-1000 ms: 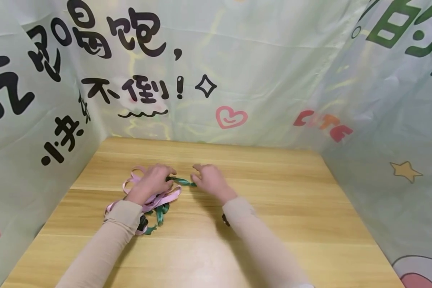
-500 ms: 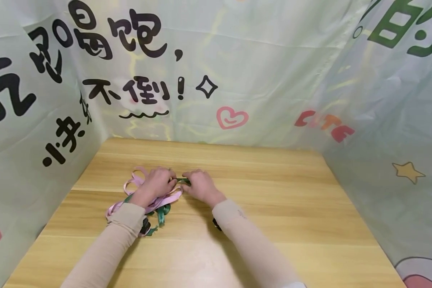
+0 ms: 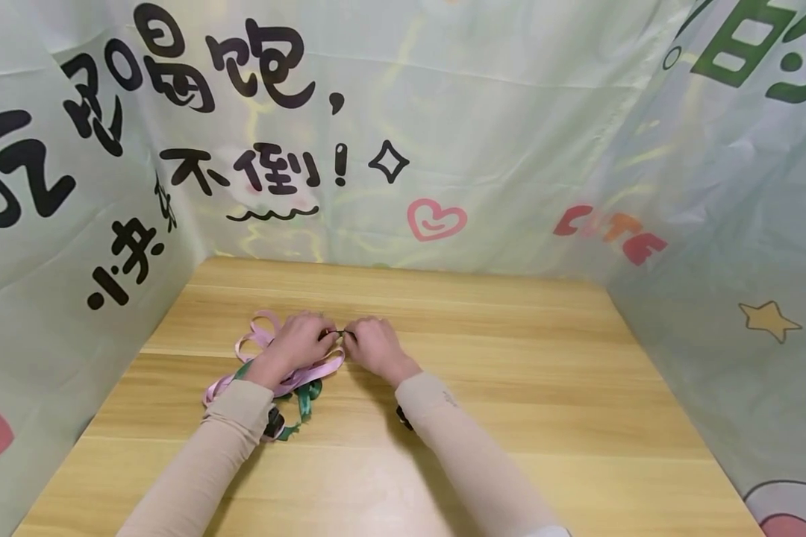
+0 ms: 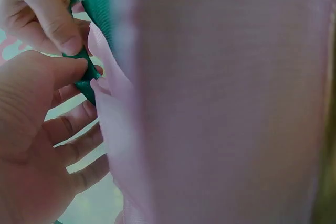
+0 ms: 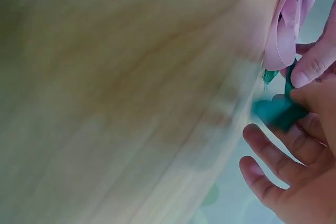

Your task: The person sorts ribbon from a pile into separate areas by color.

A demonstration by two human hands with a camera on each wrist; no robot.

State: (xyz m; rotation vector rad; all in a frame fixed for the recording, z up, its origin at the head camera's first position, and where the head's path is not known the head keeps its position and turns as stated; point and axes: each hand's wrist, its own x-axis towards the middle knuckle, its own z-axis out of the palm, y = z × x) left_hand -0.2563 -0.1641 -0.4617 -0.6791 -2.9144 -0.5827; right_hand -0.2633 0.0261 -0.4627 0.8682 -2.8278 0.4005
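"What are those two hands busy with, over by the back left of the wooden tabletop (image 3: 510, 388)?"

"A green satin ribbon (image 4: 86, 88). The left hand (image 3: 300, 341) pinches it between thumb and fingers, and the right hand (image 3: 376, 347) pinches it just beside, with only a short stretch showing between them."

"Tight fists, then?"

"No, just fingertip grips. The right hand's lower fingers are spread away from the ribbon, and a loose green end sticks out past the pinch."

"And the rest of the heap?"

"The pink ribbon (image 3: 319, 371) lies in loops under and around the left hand, with more green ribbon (image 3: 305, 403) nearer us, beside the left sleeve (image 3: 195, 455). Whether it's the same piece, I can't tell."

"Which step would you call this?"

"I'd judge it close handwork on the green piece: picking at it or working it free of the pink. There may be a knot under those fingertips, but they hide it."

"So what does the next move call for?"

"Probably the left hand keeping its pinch as an anchor while the right draws its part gently sideways. Pull too hard and the pink loops could drag along or tighten."
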